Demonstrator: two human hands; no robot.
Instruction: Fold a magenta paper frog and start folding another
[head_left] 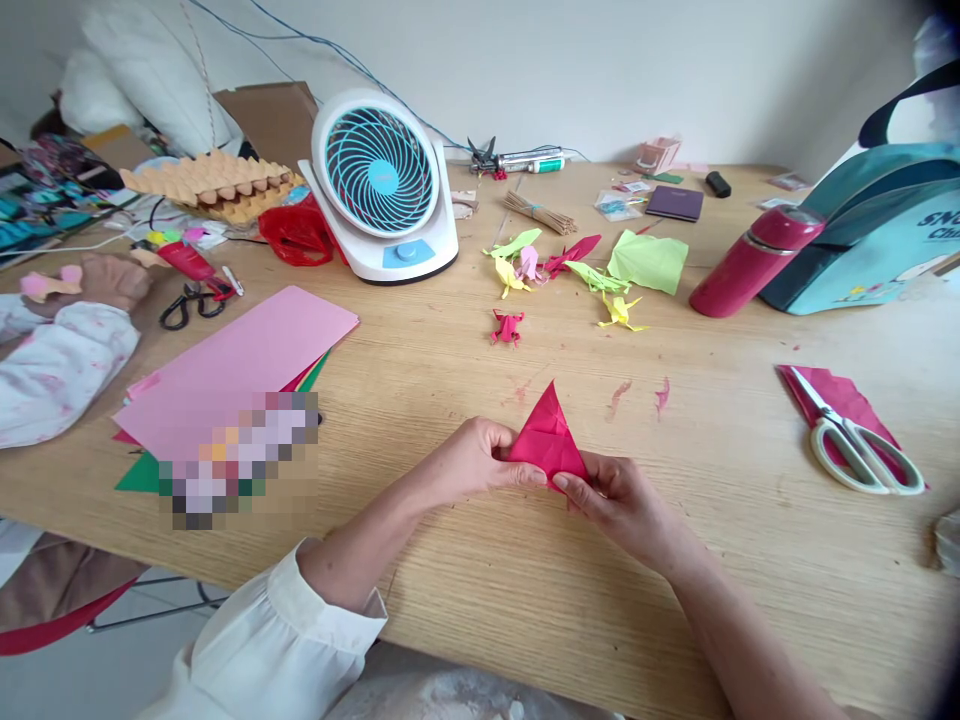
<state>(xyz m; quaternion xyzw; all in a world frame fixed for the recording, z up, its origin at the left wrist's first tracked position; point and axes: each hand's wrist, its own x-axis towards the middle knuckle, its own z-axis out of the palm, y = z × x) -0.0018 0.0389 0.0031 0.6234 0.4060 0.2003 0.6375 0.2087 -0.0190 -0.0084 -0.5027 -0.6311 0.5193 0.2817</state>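
A folded red paper [549, 432], triangular with its tip pointing away from me, is held just above the table. My left hand [489, 458] pinches its lower left corner, thumb lying on the front. At the lower right, my right hand [616, 498] grips it between thumb and fingers. The fingers behind the paper are partly hidden. Beyond it sits a small red origami frog [508, 327]. A yellow folded paper figure [619, 312] stands farther right, near a light green sheet [651, 262].
A white fan [409, 250] stands at the back. Pink paper sheets [247, 370] lie to the left, near a co-worker's hand [116, 283]. On the right are scissors [862, 455] on red paper, a red bottle [757, 262] and a teal bag [870, 235].
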